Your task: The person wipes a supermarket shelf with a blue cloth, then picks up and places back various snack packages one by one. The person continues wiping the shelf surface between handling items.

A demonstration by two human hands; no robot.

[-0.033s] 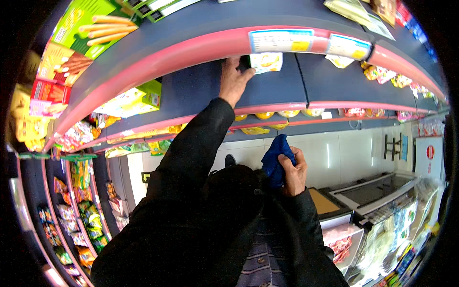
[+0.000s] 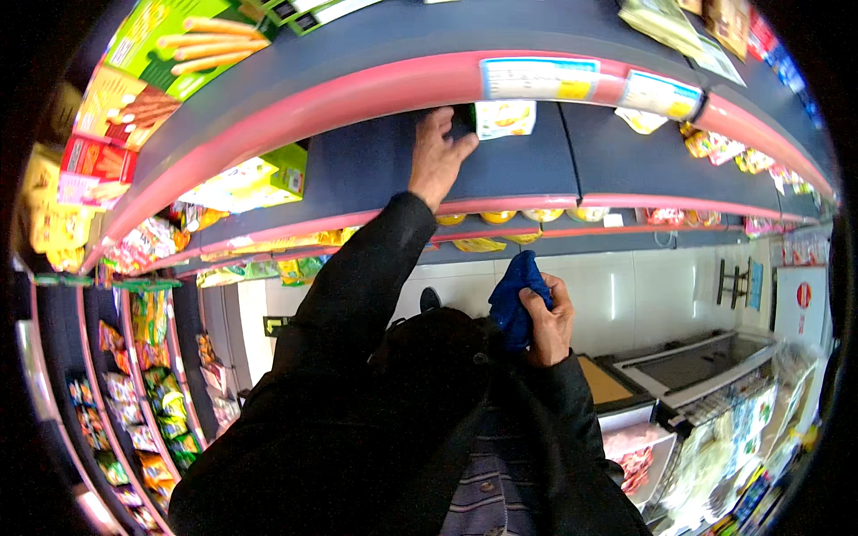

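Note:
My left hand (image 2: 438,159) reaches over a dark grey shelf (image 2: 357,161) below the pink-edged upper shelf, its fingers apart and nothing in them. Just to the right of its fingertips stands a small white box (image 2: 505,120) with a coloured picture; its far part is hidden under the upper shelf's rim. A narrow gap shows between thumb and box. Nearer my body, my right hand (image 2: 551,323) pinches a crumpled dark blue cloth (image 2: 516,304) between thumb and fingers, in front of the shelves.
A green and yellow carton (image 2: 284,174) stands on the same shelf to the left. Price labels (image 2: 540,79) sit on the pink shelf edge (image 2: 375,94) overhead. Bagged snacks (image 2: 165,397) fill racks at the left. A glass-topped freezer (image 2: 697,364) stands at the right on the pale floor (image 2: 617,286).
My left hand's fingers have drawn slightly back from the white box, widening the gap. The view has shifted a little. My right hand still holds the cloth.

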